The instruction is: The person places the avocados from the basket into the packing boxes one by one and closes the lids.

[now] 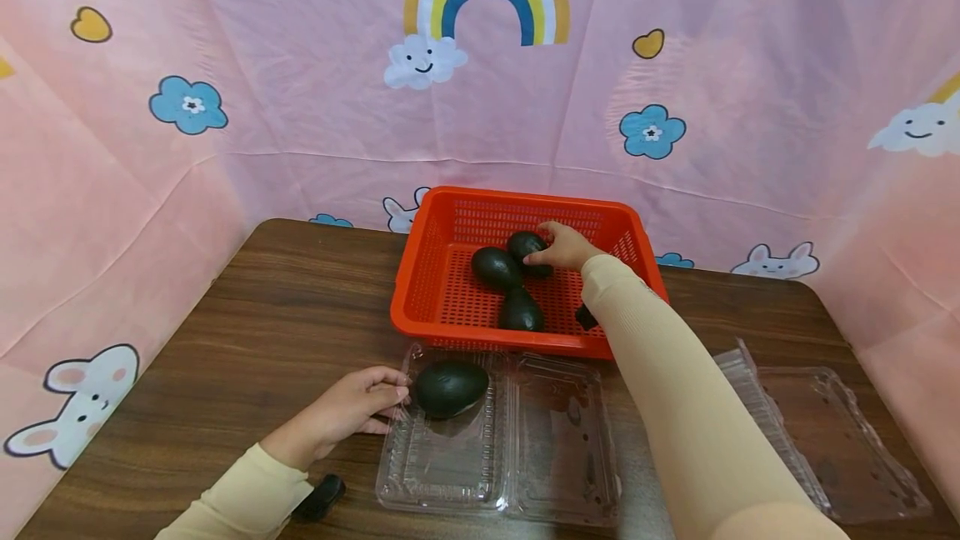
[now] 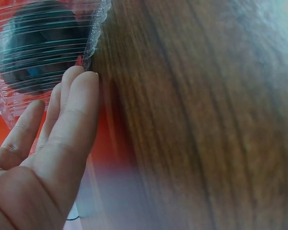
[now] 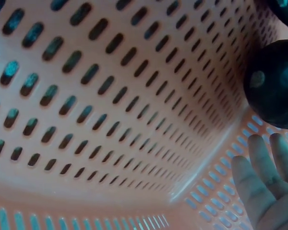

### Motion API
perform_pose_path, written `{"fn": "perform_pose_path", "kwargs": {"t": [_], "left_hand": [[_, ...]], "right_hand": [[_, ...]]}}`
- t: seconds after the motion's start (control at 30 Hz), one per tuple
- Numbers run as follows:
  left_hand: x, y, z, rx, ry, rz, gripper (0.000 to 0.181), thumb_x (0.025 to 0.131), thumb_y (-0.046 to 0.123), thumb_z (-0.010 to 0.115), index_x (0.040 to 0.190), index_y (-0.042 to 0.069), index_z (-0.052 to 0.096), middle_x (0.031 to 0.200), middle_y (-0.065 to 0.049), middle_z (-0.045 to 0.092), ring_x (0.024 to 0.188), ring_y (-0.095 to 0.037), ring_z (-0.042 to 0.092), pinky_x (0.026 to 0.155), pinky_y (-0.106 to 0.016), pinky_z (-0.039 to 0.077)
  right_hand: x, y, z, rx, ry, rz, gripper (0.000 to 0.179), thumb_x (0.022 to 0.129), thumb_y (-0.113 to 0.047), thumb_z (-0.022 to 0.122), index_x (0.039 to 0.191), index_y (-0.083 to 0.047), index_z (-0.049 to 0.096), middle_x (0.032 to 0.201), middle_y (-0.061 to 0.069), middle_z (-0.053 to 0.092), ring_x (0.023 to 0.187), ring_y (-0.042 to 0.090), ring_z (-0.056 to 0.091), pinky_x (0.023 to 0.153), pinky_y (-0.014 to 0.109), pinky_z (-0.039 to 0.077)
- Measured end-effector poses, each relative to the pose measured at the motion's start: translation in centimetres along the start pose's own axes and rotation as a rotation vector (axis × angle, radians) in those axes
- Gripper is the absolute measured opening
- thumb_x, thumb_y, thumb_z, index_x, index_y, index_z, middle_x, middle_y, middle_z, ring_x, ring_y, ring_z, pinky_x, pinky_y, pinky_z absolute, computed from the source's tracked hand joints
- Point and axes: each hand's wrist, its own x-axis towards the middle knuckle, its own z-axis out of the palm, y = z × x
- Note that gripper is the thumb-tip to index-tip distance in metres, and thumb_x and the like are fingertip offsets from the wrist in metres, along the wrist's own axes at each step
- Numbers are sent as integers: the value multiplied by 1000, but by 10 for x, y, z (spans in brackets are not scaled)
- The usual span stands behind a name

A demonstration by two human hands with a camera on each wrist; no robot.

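In the head view, my left hand (image 1: 348,407) is at the left side of a clear plastic clamshell box (image 1: 450,469), which lies unfolded on the table. One dark green avocado (image 1: 452,388) sits in the box's left half. The left wrist view shows the fingers (image 2: 81,100) extended along the ribbed wall, with the avocado (image 2: 41,48) visible through the plastic. My right hand (image 1: 564,247) reaches into the red basket (image 1: 450,330), thumb and fingers spread beside an avocado (image 1: 525,245). Fingertips (image 3: 257,143) lie just below an avocado (image 3: 276,86) in the right wrist view.
Other avocados (image 1: 495,268) lie in the basket, one (image 1: 521,312) near its front wall. A second clear clamshell box (image 1: 832,440) lies at the right, partly behind my right sleeve (image 1: 675,373). A pink printed cloth (image 1: 495,123) hangs behind the wooden table (image 1: 300,307).
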Motion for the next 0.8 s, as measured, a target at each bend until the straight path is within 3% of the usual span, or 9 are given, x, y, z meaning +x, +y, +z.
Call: {"fn": "perform_pose_path", "kwargs": {"t": [0.47,0.8], "left_hand": [[0,0,1,-2,8,-3,43,99,15,51,128,-16,44,120,-27,58,96,-25,62,79,-43,56],[0,0,2,-6,9,1,41,99,14,52,127,-16,45,119,-27,58,95,-25,62,79,-42,56]], "right_hand": [[9,3,4,-41,-23,-45,79,85,-26,73,148,-1,31,143,25,42,127,37,45,105,47,38],[12,5,9,-82,2,-31,75,86,-23,72,147,-1,33,137,23,48,123,36,48,107,46,37]]}}
